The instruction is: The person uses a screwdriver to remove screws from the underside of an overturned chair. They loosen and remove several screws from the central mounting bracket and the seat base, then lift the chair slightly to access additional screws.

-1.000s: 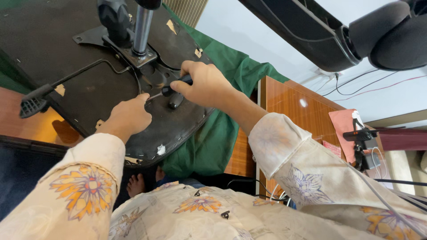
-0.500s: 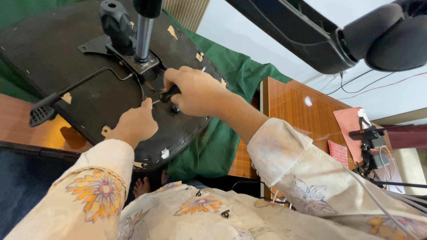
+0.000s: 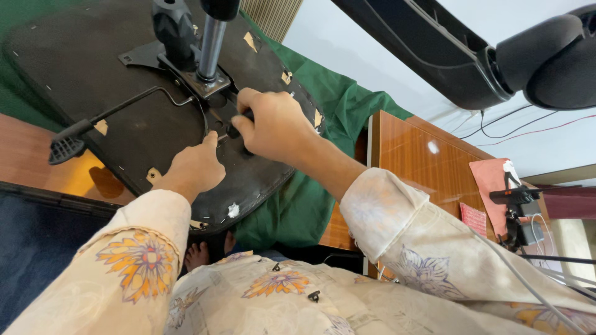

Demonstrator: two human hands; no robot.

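While the right hand (image 3: 273,127) grips a screwdriver (image 3: 239,124) (black handle), the left hand (image 3: 195,167) pinches its tip against the chair seat (image 3: 93,74).

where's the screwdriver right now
In the head view, the screwdriver sits left of centre in the grip of the right hand, tip on the black seat underside just below the metal column, with the left hand beside its tip.
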